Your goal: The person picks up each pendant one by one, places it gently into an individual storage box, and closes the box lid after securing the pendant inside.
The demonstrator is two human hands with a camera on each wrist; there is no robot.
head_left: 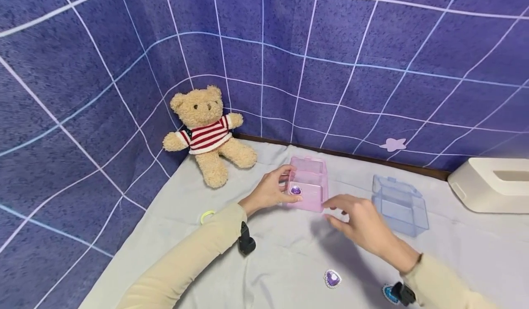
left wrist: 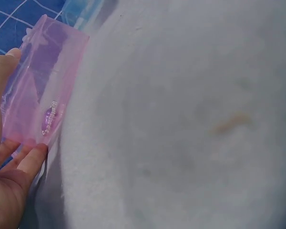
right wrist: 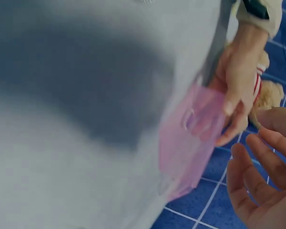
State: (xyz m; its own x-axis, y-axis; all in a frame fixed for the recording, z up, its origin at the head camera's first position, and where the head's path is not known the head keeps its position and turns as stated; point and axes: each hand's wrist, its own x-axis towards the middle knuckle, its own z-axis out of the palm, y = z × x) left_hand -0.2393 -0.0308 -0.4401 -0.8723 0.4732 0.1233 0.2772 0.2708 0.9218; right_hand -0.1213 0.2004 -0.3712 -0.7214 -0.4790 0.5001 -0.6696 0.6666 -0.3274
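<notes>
My left hand (head_left: 270, 190) holds the left side of a clear pink plastic box (head_left: 311, 203), thumb at its front and fingers round the far side. The box's lid is raised at the back. Inside, near its left wall, lies a purple heart-shaped gem (head_left: 295, 190) with a pearly edge, also showing through the pink wall in the left wrist view. Close by the box's front right corner is my right hand (head_left: 358, 221), its fingers loosely bent and apart. Nothing shows between those fingers (right wrist: 257, 179) in the right wrist view.
A clear blue box (head_left: 407, 212) stands to the right, lid raised. Nearer me on the cloth lie another purple heart gem (head_left: 332, 278) and a blue gem (head_left: 389, 294), partly behind the right wrist camera. Around are a teddy bear (head_left: 208, 134), a yellow ring (head_left: 206, 216) and a cream tissue box (head_left: 487, 192).
</notes>
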